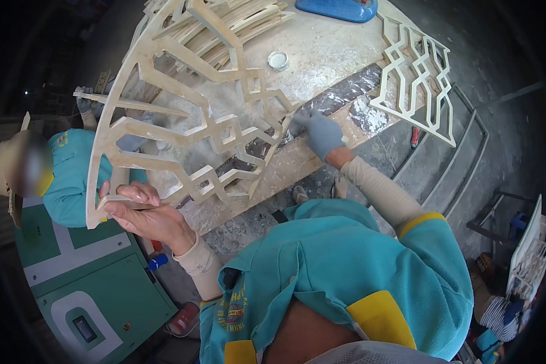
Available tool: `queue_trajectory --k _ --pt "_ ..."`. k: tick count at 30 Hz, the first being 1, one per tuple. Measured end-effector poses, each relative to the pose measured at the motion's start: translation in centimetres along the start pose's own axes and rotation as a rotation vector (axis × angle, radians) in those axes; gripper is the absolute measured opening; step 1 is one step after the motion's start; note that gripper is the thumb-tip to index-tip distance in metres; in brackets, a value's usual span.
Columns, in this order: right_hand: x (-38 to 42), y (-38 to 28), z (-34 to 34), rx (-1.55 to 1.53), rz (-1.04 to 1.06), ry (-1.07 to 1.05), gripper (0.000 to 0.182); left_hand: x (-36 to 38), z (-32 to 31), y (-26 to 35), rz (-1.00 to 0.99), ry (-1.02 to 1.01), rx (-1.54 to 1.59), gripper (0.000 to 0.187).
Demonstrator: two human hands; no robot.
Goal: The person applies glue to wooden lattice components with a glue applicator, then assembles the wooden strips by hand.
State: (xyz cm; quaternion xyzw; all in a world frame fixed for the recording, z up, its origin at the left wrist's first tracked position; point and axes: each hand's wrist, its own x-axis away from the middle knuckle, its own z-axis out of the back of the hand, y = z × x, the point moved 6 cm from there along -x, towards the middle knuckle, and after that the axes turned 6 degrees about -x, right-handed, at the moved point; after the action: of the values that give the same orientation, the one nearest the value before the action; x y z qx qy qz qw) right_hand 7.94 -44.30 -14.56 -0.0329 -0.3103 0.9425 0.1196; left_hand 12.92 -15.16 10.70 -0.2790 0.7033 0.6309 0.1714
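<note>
A pale wooden lattice panel (224,130) with a curved outer rim is held tilted above the worktable (285,176). My bare left hand (155,224) is closed around the lower left corner of its rim. My right hand (324,133), in a grey glove, is beside the panel's right edge, over a dark, white-smeared strip (343,88). The right fingers are curled together, and what they hold, if anything, is hidden. A second lattice panel (412,79) rests at the table's right end.
A stack of wooden strips (236,27), a small round white lid or dish (278,60) and a blue object (340,7) are on the table. At left, a co-worker (76,158) in grey gloves stands by a green machine (103,285). Metal frames (461,158) stand at right.
</note>
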Motion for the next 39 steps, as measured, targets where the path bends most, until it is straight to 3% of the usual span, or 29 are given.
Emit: queue_trajectory --k 3,5,9,11,14,18,20,27,30,32,33,35,39 --pt "-0.7 0.6 0.5 0.032 -0.086 0.012 0.036 0.4 -0.2 0.4 -0.005 -0.01 0.008 0.043" --pt "-0.2 0.2 -1.2 0.101 0.02 -0.039 0.044 0.5 -0.2 0.5 -0.008 -0.003 0.003 0.042" --pt "1.1 0.1 -2.2 0.069 0.006 -0.125 0.045 0.0 0.1 -0.1 -0.018 -0.014 0.012 0.042" --pt "0.6 1.9 -1.0 -0.129 -0.101 -0.028 0.048 -0.5 0.4 -0.6 0.01 0.002 -0.022 0.044" --pt "0.4 2.8 -0.4 -0.046 -0.195 0.045 0.048 -1.4 0.7 -1.5 0.043 0.047 -0.023 0.047" --pt "1.6 1.1 -1.4 -0.094 -0.069 0.117 0.05 -2.5 1.3 -2.7 0.069 0.063 -0.023 0.051" --pt "2.1 0.3 -3.0 0.003 -0.042 -0.12 0.055 -2.8 1.5 -3.0 0.086 0.064 -0.002 0.051" --pt "0.0 1.3 -0.1 0.0 -0.104 0.07 0.049 -2.9 1.5 -3.1 0.081 0.037 0.042 0.046" --pt "1.7 0.0 -1.6 0.078 -0.073 -0.113 0.042 -2.6 1.3 -2.7 0.087 0.048 0.008 0.05" --pt "2.1 -0.3 -0.6 -0.005 -0.033 0.074 0.037 -2.2 1.1 -2.3 0.07 0.045 -0.006 0.05" --pt "2.1 -0.3 -0.9 -0.005 -0.032 0.07 0.037 -2.1 1.0 -2.1 0.071 0.046 -0.009 0.05" --pt "2.3 -0.9 -1.0 0.114 0.111 0.218 0.034 -1.8 0.9 -1.8 0.058 0.046 -0.007 0.048" --pt "2.7 -0.9 -1.9 0.121 0.224 0.265 0.035 -1.2 0.5 -1.2 0.047 0.008 0.029 0.046"
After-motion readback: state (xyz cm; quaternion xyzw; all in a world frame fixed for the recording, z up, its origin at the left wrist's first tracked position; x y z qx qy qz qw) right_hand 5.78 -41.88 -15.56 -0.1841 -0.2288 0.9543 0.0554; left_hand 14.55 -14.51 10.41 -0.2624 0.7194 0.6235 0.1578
